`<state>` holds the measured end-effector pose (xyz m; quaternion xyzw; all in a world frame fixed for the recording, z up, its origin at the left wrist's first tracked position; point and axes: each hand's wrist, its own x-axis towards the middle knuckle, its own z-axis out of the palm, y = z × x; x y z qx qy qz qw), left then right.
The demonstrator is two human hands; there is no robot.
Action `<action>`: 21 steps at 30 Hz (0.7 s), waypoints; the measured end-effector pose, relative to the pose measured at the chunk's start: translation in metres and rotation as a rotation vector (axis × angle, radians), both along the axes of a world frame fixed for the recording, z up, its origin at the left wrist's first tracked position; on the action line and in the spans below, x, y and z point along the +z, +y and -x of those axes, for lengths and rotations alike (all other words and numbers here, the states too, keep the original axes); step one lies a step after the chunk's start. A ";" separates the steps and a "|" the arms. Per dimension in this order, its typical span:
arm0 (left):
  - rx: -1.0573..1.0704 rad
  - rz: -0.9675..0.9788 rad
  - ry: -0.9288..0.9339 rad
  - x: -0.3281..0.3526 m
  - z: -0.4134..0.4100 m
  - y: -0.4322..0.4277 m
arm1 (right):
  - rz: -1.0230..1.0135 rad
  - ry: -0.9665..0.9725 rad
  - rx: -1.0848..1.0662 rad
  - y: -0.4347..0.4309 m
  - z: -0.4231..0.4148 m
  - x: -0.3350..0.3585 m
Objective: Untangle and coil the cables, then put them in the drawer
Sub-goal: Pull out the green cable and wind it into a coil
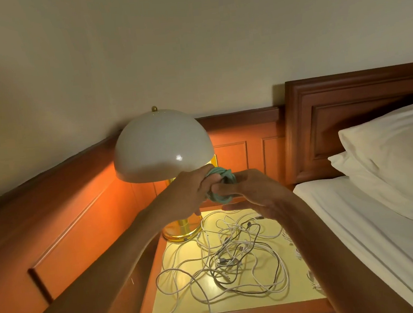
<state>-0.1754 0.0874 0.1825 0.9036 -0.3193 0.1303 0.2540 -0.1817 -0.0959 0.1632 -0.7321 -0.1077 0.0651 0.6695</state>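
A teal cable wound into a coil (222, 185) is held in the air above the nightstand, in front of the lamp. My left hand (191, 190) grips its left side, and my right hand (251, 192) pinches the coil from the right with thumb and fingers. Below them, a tangle of white and dark cables (230, 257) lies spread over the yellow nightstand top (169, 308). One white cable end hangs over the front edge. No drawer is in view.
A white dome lamp (161, 145) on a brass base (179, 230) stands at the nightstand's back left. Wood panelling runs along the left. A bed with white sheets (373, 228) and pillows (397, 153) lies to the right, under a wooden headboard (347, 107).
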 end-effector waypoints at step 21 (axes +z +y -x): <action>0.126 -0.018 0.189 -0.008 -0.015 -0.004 | 0.908 -0.719 -0.419 0.035 0.009 -0.045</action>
